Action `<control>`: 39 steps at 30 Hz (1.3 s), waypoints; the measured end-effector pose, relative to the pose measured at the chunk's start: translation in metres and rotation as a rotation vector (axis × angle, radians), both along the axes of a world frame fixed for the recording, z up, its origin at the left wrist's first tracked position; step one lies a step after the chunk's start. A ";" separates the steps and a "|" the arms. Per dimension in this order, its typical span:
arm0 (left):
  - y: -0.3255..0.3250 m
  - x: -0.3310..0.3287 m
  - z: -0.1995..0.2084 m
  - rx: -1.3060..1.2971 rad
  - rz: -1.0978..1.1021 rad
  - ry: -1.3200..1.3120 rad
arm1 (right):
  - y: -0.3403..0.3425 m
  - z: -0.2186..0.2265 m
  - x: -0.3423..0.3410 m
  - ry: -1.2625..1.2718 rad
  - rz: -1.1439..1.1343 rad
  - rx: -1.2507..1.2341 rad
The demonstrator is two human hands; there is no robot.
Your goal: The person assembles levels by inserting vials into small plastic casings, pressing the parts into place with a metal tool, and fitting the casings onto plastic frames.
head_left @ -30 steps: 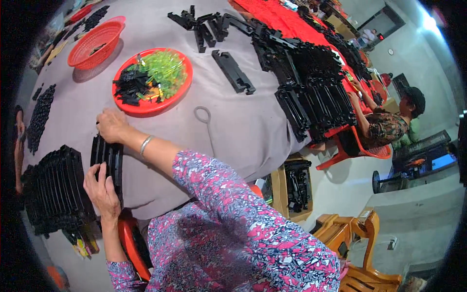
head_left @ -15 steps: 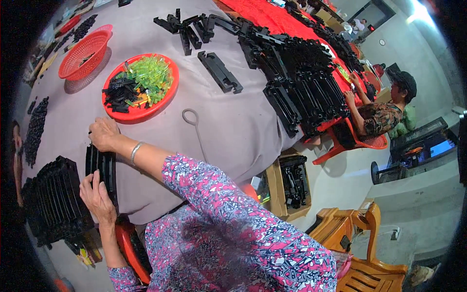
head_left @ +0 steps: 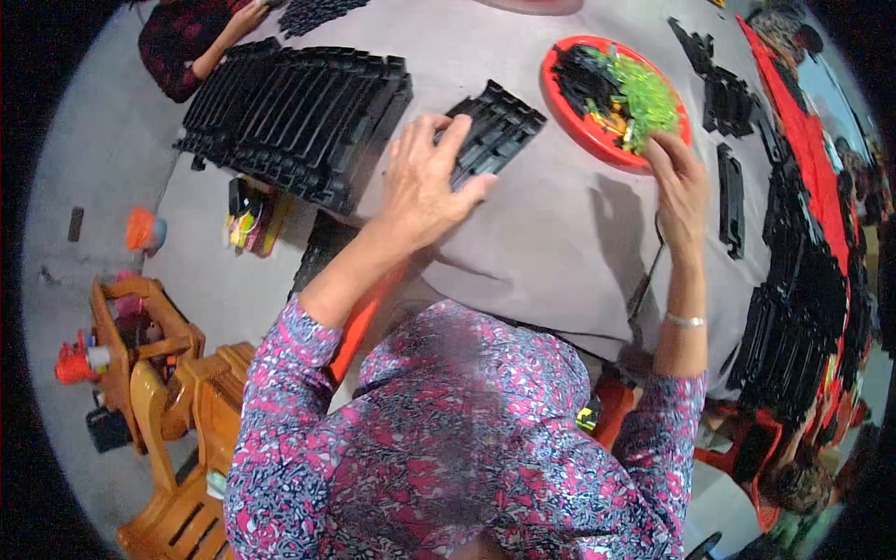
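Note:
My left hand (head_left: pixel 425 177) has its fingers spread at the near left side of a small group of long black plastic parts (head_left: pixel 499 135) lying on the grey cloth. Whether the fingertips touch the parts is hard to tell. At the near right rim of a round red tray (head_left: pixel 588 145), my right hand (head_left: pixel 681 191) has its fingers pressed together over the green translucent pieces (head_left: pixel 649 93). What they pinch, if anything, is hidden. Small black strips (head_left: pixel 583 79) and some orange pieces (head_left: pixel 611 121) share the tray.
A large stack of black parts (head_left: pixel 289 121) stands to the left. Right of the tray lies one black part (head_left: pixel 731 201), with a big pile (head_left: pixel 789 345) beyond. A thin metal rod (head_left: pixel 646 280) rests near my right forearm. Another person's arm (head_left: pixel 224 42) shows at far left.
The view has swung left. My right hand has left the black parts and moved to the red tray's green pieces. My left hand stays beside the parts, its fingers more spread.

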State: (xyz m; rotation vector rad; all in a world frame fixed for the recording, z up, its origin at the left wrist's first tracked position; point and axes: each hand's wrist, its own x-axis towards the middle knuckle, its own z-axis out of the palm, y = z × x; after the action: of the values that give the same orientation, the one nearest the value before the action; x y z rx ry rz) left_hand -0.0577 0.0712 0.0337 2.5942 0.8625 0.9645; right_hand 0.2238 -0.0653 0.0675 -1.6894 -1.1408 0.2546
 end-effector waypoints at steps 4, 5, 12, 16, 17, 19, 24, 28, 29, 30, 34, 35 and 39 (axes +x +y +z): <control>0.002 0.013 0.002 -0.030 0.031 0.122 | -0.062 -0.027 0.033 0.211 -0.179 -0.055; 0.004 0.017 0.003 -0.014 0.036 0.148 | -0.077 -0.035 0.042 0.152 -0.212 -0.072; 0.010 0.034 -0.002 -0.008 0.140 0.315 | -0.112 -0.080 0.044 0.206 -0.242 -0.064; 0.006 0.037 -0.005 -0.026 0.101 0.308 | -0.109 -0.061 0.013 0.294 -0.331 -0.007; 0.005 0.039 -0.003 -0.081 0.117 0.356 | -0.107 -0.062 0.015 0.319 -0.329 -0.002; 0.004 0.040 -0.006 -0.124 0.159 0.374 | -0.107 -0.060 0.013 0.274 -0.275 0.010; 0.005 0.044 -0.012 -0.107 0.160 0.331 | -0.114 -0.067 0.019 0.320 -0.257 0.001; 0.004 0.043 -0.003 -0.060 0.137 0.266 | -0.114 -0.081 0.030 0.253 -0.272 0.007; 0.003 0.041 0.003 -0.058 0.142 0.264 | -0.115 -0.083 0.033 0.213 -0.281 -0.002; 0.004 0.039 0.011 -0.037 0.132 0.207 | -0.116 -0.085 0.035 0.213 -0.276 0.000; 0.007 0.014 0.057 0.118 0.166 0.081 | -0.113 -0.070 0.021 0.258 -0.235 -0.015; 0.013 0.007 0.069 0.178 0.181 0.088 | -0.112 -0.065 0.017 0.318 -0.243 -0.023; 0.049 -0.027 0.093 0.162 0.324 0.140 | -0.113 -0.076 0.025 0.308 -0.246 0.005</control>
State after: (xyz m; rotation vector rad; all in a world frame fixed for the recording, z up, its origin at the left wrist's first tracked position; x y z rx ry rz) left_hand -0.0846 0.1199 0.1270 2.7384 1.3249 0.9762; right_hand 0.2489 -0.1787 -0.0081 -1.6975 -0.6997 0.3425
